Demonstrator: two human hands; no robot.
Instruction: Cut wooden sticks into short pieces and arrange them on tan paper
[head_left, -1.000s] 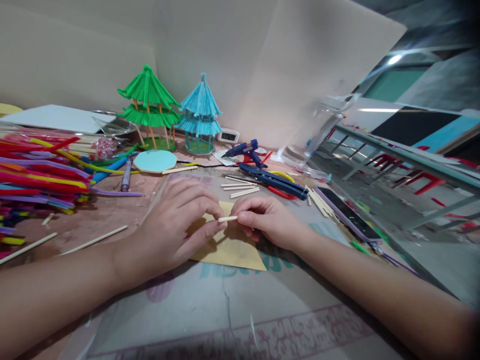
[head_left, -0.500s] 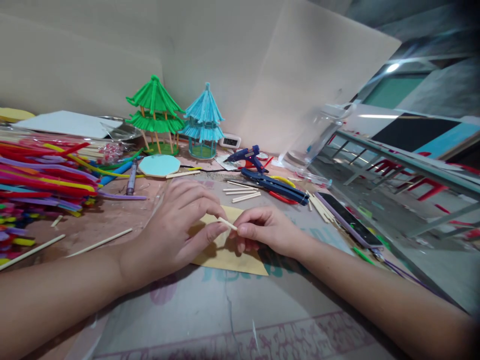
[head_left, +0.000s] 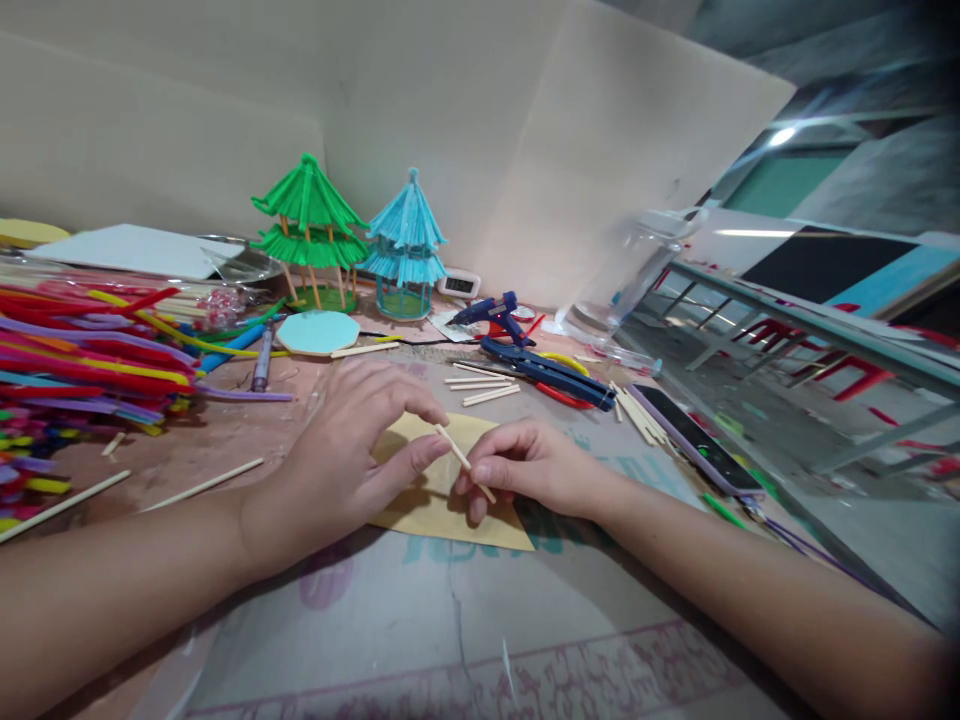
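Note:
A short, thin wooden stick (head_left: 454,449) is held slantwise over a yellow sheet of paper (head_left: 427,515). My right hand (head_left: 529,465) pinches its lower part between thumb and fingers, and a bit of the stick pokes out below the thumb. At the upper end, the thumb and index fingertip of my left hand (head_left: 360,430) close around the tip. Beyond my hands lie several cut sticks (head_left: 491,390) on the printed cardboard (head_left: 360,640). Part of the paper is hidden under both hands.
Behind stand a green pagoda model (head_left: 309,235) and a blue one (head_left: 409,245). A glue gun (head_left: 499,315), blue-handled cutters (head_left: 551,372) and a phone (head_left: 697,440) lie to the right. Pipe cleaners (head_left: 82,350) pile up at left, near a light-blue octagon (head_left: 319,332).
The stick has turned from nearly level to a steeper slant, its lower end now showing below my right thumb. My right fingers have shifted slightly; the left hand has barely moved.

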